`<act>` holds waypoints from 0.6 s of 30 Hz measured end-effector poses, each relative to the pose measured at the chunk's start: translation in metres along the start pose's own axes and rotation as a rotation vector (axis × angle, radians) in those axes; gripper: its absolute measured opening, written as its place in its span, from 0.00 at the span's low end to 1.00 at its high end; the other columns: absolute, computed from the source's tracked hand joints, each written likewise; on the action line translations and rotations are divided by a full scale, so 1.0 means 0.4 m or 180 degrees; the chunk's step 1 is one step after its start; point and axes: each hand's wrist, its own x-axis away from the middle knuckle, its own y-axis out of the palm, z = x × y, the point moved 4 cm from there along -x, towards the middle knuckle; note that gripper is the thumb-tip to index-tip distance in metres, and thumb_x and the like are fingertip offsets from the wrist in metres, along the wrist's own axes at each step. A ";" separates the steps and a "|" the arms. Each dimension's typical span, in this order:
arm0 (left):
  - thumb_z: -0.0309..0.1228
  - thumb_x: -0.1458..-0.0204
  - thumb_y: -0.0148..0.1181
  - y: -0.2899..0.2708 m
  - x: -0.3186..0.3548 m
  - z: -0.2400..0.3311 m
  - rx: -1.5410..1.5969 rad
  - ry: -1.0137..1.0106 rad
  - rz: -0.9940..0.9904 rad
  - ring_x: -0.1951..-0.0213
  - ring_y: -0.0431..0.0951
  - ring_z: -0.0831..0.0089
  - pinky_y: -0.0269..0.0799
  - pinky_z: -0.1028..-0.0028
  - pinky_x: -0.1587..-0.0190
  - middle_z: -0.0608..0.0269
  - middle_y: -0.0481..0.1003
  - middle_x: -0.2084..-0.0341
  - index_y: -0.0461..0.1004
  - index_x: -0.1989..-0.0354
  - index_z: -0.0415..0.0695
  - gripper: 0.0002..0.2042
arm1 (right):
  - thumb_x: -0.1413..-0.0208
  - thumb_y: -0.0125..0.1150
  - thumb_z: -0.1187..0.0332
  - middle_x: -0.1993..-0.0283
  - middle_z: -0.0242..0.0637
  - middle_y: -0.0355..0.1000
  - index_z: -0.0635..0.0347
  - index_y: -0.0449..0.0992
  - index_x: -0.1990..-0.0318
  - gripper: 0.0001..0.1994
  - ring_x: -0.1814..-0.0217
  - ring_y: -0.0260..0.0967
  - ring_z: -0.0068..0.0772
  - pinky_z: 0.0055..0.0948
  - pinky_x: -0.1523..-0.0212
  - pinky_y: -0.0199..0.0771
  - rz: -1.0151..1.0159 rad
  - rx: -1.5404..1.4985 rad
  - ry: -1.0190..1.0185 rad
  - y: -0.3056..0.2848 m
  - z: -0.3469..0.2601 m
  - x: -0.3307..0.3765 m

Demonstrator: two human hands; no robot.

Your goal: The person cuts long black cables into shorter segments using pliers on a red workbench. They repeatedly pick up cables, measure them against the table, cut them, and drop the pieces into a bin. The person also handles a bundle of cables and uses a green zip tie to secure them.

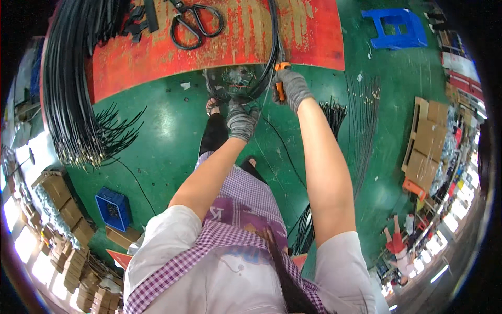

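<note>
My left hand (pixel 241 119), in a grey knit glove, is closed on a coil of thin black cable (pixel 261 86) just below the edge of the red table (pixel 157 57). My right hand (pixel 294 86), gloved the same way, grips an orange-handled cutting tool (pixel 281 78) held against the cable at the table's edge. The cable runs up over the red table top. A clear plastic bag (pixel 230 81) hangs under the table edge beside my left hand.
Black scissors (pixel 196 23) lie on the red table. A thick bundle of long black cables (pixel 68 89) drapes over its left end. A blue stool (pixel 397 29), a blue crate (pixel 112 209), cardboard boxes (pixel 426 141) and loose cables (pixel 361 120) stand on the green floor.
</note>
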 end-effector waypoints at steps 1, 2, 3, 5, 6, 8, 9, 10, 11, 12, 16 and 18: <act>0.31 0.65 0.56 0.021 0.010 -0.008 -0.0022 0.0134 0.0054 0.58 0.66 0.66 0.60 0.74 0.56 0.55 0.65 0.60 0.58 0.56 0.38 0.24 | 0.63 0.48 0.68 0.84 0.36 0.62 0.60 0.65 0.78 0.06 0.87 0.61 0.33 0.32 0.87 0.62 -0.0070 -0.0074 0.0068 -0.004 0.003 -0.006; 0.31 0.65 0.56 0.050 0.017 -0.035 -0.0028 0.0237 0.0141 0.57 0.65 0.66 0.60 0.74 0.56 0.54 0.65 0.60 0.59 0.56 0.38 0.24 | 0.63 0.48 0.68 0.84 0.37 0.62 0.59 0.65 0.78 0.05 0.87 0.61 0.33 0.33 0.87 0.62 -0.0164 -0.0104 0.0139 0.003 0.005 -0.013; 0.31 0.65 0.56 0.087 0.012 -0.068 -0.0029 0.0351 0.0203 0.57 0.65 0.65 0.60 0.74 0.56 0.53 0.65 0.59 0.59 0.56 0.37 0.24 | 0.63 0.48 0.68 0.85 0.37 0.62 0.59 0.65 0.77 0.05 0.87 0.60 0.34 0.34 0.86 0.63 -0.0231 -0.0141 0.0215 0.007 0.006 -0.015; 0.34 0.65 0.57 0.130 -0.032 -0.103 0.0022 0.0470 0.0510 0.55 0.64 0.64 0.57 0.73 0.53 0.51 0.64 0.58 0.57 0.54 0.36 0.28 | 0.65 0.48 0.69 0.84 0.37 0.62 0.59 0.65 0.77 0.05 0.86 0.60 0.35 0.36 0.85 0.63 -0.0206 -0.0056 0.0134 0.019 -0.004 0.000; 0.34 0.65 0.57 0.117 -0.028 -0.061 0.0010 0.0441 0.0541 0.55 0.64 0.63 0.57 0.73 0.53 0.51 0.64 0.58 0.57 0.54 0.36 0.28 | 0.65 0.48 0.69 0.84 0.37 0.62 0.59 0.64 0.77 0.05 0.86 0.60 0.35 0.36 0.85 0.63 -0.0167 -0.0034 0.0091 0.006 0.000 -0.003; 0.36 0.65 0.57 0.072 -0.029 0.011 -0.0128 0.0001 0.0494 0.56 0.64 0.63 0.55 0.72 0.52 0.50 0.65 0.61 0.57 0.54 0.34 0.29 | 0.66 0.49 0.69 0.84 0.37 0.62 0.59 0.64 0.77 0.06 0.86 0.59 0.34 0.36 0.85 0.63 -0.0105 -0.0152 0.0174 -0.013 0.010 -0.004; 0.37 0.65 0.57 0.070 -0.032 0.027 -0.0145 0.0381 0.0717 0.57 0.65 0.62 0.56 0.72 0.53 0.50 0.66 0.62 0.58 0.56 0.34 0.28 | 0.66 0.49 0.69 0.84 0.37 0.62 0.59 0.64 0.77 0.06 0.86 0.59 0.34 0.36 0.85 0.63 -0.0163 -0.0248 0.0135 -0.015 0.016 -0.008; 0.38 0.65 0.57 0.073 -0.041 0.044 -0.0161 0.0768 0.0934 0.58 0.65 0.61 0.57 0.71 0.54 0.51 0.66 0.63 0.59 0.57 0.34 0.27 | 0.66 0.49 0.69 0.84 0.37 0.62 0.59 0.65 0.77 0.06 0.86 0.59 0.34 0.36 0.85 0.63 -0.0217 -0.0351 0.0095 -0.018 0.022 -0.013; 0.39 0.64 0.56 0.077 -0.055 0.055 -0.0162 0.1150 0.1162 0.59 0.66 0.61 0.58 0.71 0.55 0.51 0.67 0.65 0.60 0.58 0.34 0.27 | 0.67 0.49 0.69 0.84 0.37 0.62 0.58 0.65 0.77 0.06 0.86 0.59 0.34 0.36 0.85 0.62 -0.0272 -0.0437 0.0048 -0.017 0.025 -0.018; 0.38 0.62 0.54 0.118 -0.104 0.040 0.0149 0.1252 0.0427 0.65 0.67 0.60 0.62 0.70 0.59 0.54 0.68 0.69 0.62 0.61 0.34 0.22 | 0.67 0.49 0.69 0.84 0.37 0.62 0.58 0.64 0.78 0.05 0.87 0.59 0.33 0.36 0.85 0.62 -0.0384 -0.0424 -0.0022 -0.007 0.026 -0.021; 0.30 0.57 0.50 0.197 -0.144 -0.066 0.1791 0.0592 0.0034 0.69 0.69 0.65 0.63 0.72 0.63 0.59 0.69 0.75 0.65 0.65 0.37 0.12 | 0.66 0.49 0.68 0.84 0.36 0.61 0.58 0.63 0.80 0.05 0.88 0.58 0.33 0.35 0.85 0.61 -0.0311 -0.0072 0.0029 0.013 0.012 0.015; 0.28 0.56 0.48 0.165 -0.081 -0.033 0.1686 0.0601 -0.0267 0.71 0.69 0.66 0.64 0.72 0.65 0.62 0.70 0.75 0.65 0.67 0.37 0.09 | 0.66 0.49 0.68 0.85 0.35 0.61 0.58 0.63 0.80 0.05 0.88 0.58 0.33 0.35 0.85 0.61 -0.0046 -0.0102 -0.0176 -0.015 0.007 0.014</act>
